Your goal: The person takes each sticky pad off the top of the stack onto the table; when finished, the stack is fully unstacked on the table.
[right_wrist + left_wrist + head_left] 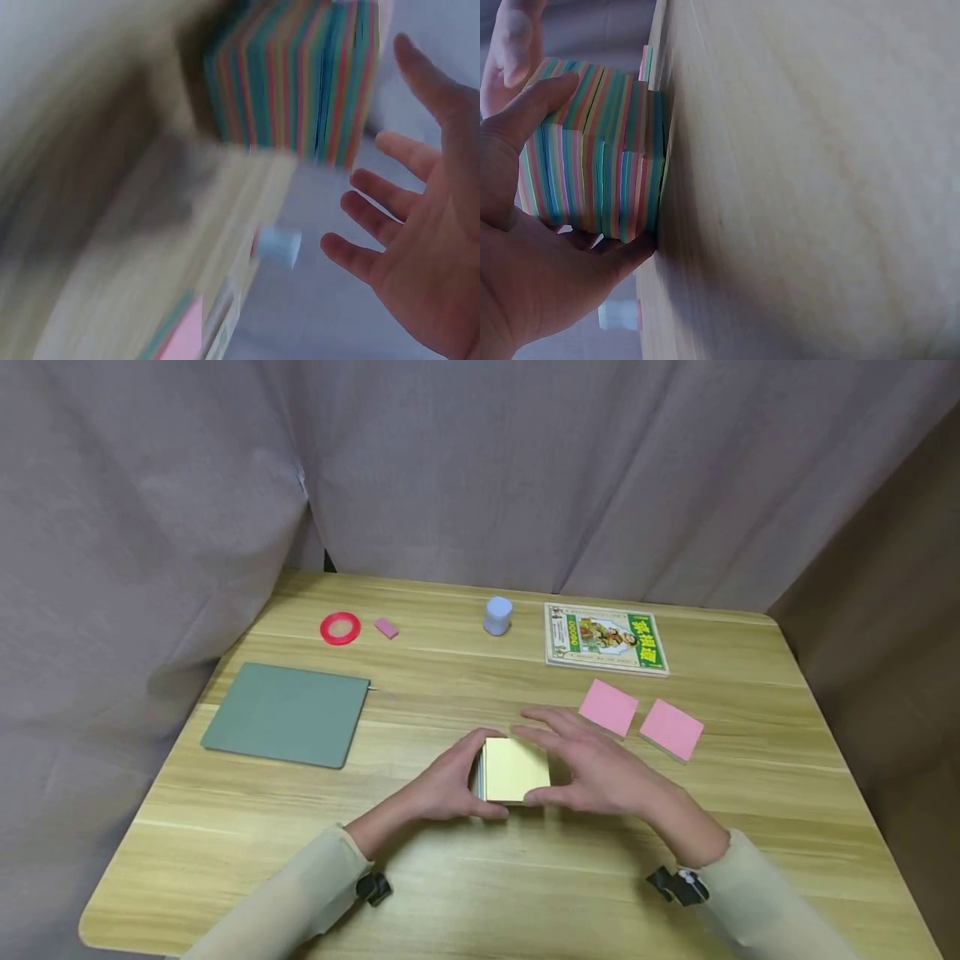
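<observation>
A tall stack of sticky note pads [517, 769] stands on the table in front of me, pale yellow on top, its sides striped pink, teal, yellow and orange in the left wrist view. My left hand [454, 779] grips the stack from the left, its thumb along the near side and fingers round the far side. On the right, my right hand [592, 766] is spread around the stack's corner. In the right wrist view its fingers [382, 196] are apart from the striped pads [292, 82].
Two pink sticky note pads [609, 707] [672, 728] lie to the right, before a comic book [606, 639]. A small bluish-white container [498, 616] stands at the back. Leftward are a pink eraser [387, 627], a red tape roll [341, 628] and a green notebook [288, 714].
</observation>
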A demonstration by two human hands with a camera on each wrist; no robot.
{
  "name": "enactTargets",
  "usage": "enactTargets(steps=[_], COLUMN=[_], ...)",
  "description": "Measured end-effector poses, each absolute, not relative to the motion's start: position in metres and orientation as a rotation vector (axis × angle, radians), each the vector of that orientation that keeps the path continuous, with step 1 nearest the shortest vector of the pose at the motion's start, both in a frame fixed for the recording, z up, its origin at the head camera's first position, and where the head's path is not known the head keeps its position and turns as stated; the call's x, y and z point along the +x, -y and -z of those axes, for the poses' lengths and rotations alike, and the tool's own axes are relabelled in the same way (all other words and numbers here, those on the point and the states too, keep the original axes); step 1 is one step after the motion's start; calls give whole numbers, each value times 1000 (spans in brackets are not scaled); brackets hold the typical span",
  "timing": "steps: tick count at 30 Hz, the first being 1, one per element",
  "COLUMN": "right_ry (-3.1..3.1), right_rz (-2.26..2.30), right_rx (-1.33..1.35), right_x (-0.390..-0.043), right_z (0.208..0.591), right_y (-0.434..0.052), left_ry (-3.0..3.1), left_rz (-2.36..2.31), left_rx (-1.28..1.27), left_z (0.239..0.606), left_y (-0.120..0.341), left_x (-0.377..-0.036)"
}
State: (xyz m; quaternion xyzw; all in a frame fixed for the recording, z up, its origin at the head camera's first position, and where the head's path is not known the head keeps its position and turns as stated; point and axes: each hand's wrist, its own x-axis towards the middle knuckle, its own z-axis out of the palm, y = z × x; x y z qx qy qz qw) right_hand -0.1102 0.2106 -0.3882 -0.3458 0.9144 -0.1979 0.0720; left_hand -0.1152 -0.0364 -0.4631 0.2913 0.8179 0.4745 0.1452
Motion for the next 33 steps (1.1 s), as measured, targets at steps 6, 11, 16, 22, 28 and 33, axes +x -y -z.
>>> enactTargets(steps=[6,11,16,22,28,33], right_ry=[-2698,-2704,-2700,-2691,-2831,-2861], right_rz=[566,539,572,825,741,611], right_rx=[-1141,-1167,-1098,-895,-738,-662], right_x=[-103,-102,-104,-128,-178,-206], right_z=[395,395,386,378,402,432], right_y=[-189,-187,-190,-209,-226,-232], left_ry=[-2346,-2341,-2340,-2369,-2346,-2336], left_rz=[-1363,-1380,-1401,-1373,-1395,-1405], left_rx=[838,841,854,870,863,878], left_z=[463,463,462,464,464,465], left_y=[36,36,37,36,36,36], left_x=[-115,-114,-114,-115,-116,-117])
